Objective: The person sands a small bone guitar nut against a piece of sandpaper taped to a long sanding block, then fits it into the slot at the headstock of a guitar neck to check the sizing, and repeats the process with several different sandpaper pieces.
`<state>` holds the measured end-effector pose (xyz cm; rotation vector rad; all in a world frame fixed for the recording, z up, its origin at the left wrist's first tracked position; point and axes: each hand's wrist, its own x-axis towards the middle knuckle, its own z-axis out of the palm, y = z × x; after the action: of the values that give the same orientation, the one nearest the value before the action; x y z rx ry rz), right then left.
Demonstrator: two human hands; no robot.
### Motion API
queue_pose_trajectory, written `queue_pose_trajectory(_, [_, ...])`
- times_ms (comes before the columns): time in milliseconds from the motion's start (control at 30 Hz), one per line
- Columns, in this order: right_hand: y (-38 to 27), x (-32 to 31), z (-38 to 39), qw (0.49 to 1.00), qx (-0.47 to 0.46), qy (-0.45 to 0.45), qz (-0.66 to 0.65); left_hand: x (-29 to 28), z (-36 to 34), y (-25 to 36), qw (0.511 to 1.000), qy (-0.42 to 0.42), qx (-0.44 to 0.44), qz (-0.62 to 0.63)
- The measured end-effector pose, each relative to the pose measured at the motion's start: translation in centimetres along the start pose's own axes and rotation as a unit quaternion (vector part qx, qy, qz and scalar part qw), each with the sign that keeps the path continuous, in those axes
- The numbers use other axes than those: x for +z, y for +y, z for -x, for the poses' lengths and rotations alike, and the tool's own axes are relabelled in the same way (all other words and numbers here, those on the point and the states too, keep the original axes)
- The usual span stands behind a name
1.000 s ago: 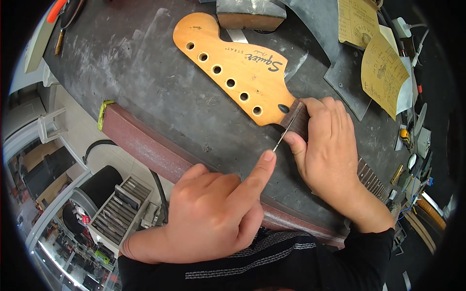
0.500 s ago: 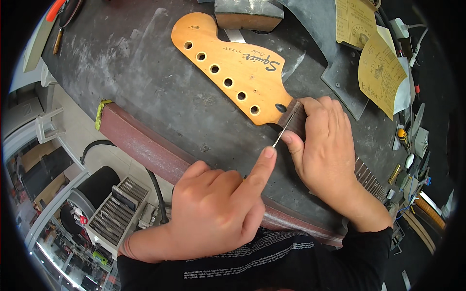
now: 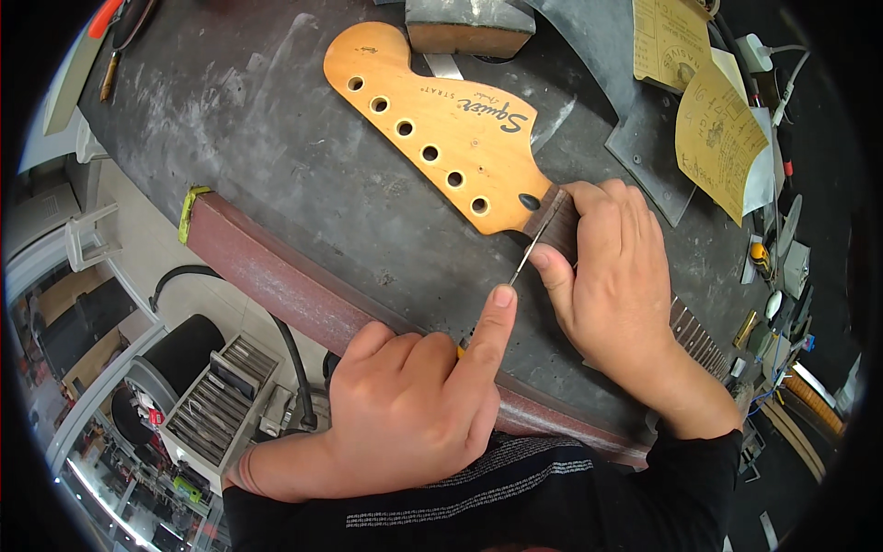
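Note:
A guitar neck point(image 3: 699, 339) lies across the dark bench, its light-wood headstock point(image 3: 432, 129) with several tuner holes pointing to the upper left. My right hand point(image 3: 616, 267) is wrapped round the neck just past the nut end, thumb on the near side. With my left hand point(image 3: 414, 396) I grip a slim metal file point(image 3: 521, 264), the index finger stretched along it. The file's tip lies across the nut slot area point(image 3: 550, 210) at the end of the fretboard. Its handle is mostly hidden in my fist; a bit of yellow shows beside the fingers.
A long reddish sanding beam point(image 3: 276, 276) runs along the bench's near edge. Behind the headstock stands a grey block point(image 3: 469, 28). Sheets of yellow sandpaper point(image 3: 722, 138) and a grey plate point(image 3: 653, 166) lie at right, with scattered tools beyond. A file rack point(image 3: 221, 396) stands lower left.
The file and my left index finger have drawn back slightly toward me, down and to the left. My right hand stays on the neck, which has barely shifted.

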<state>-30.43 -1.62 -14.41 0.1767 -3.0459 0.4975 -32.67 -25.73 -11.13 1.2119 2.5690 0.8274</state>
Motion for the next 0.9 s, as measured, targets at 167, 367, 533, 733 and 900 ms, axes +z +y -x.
queue_pose_trajectory(167, [0.0, -0.1, 0.0, 1.0, 0.001, -0.005, 0.004, 0.0, -0.5, 0.3, 1.0, 0.005, -0.004, -0.005])
queue_pose_trajectory(367, [0.0, -0.2, 0.1, 1.0, 0.002, -0.009, 0.007, -0.2, -0.8, 0.3, 1.0, -0.001, -0.004, -0.002])
queue_pose_trajectory(533, [0.0, -0.1, 0.1, 1.0, -0.001, -0.001, 0.007, 0.4, -1.0, 0.0, 1.0, 0.01, 0.002, 0.003])
queue_pose_trajectory(733, [0.1, -0.1, 0.0, 1.0, -0.002, -0.001, 0.01, 0.3, -1.0, 0.1, 1.0, 0.004, -0.002, -0.009])
queue_pose_trajectory(900, [-0.1, 0.0, -0.3, 1.0, -0.009, 0.007, 0.02, -0.1, -0.7, 0.2, 1.0, -0.012, -0.009, -0.023])
